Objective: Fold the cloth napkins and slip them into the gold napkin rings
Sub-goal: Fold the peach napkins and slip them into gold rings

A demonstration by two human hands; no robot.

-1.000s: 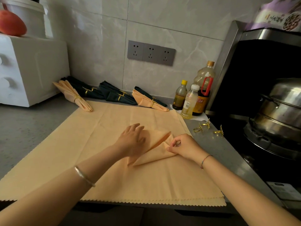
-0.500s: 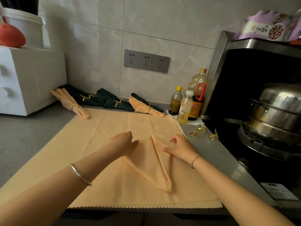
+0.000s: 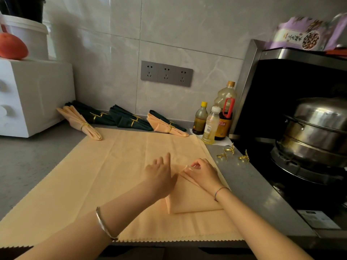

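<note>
Peach napkin folded, right hand pinching tip, left hand pressing

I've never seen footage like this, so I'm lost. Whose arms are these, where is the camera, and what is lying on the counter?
There is no machine here. A person wears one camera on the head, looking down at their own arms. The left hand presses flat on a half-folded peach napkin, while the right hand pinches its top corner. The napkin lies on a large peach cloth spread over the counter. Three loose gold rings wait to the right. The finished napkins, already ringed, line the wall beside some bottles.
</note>
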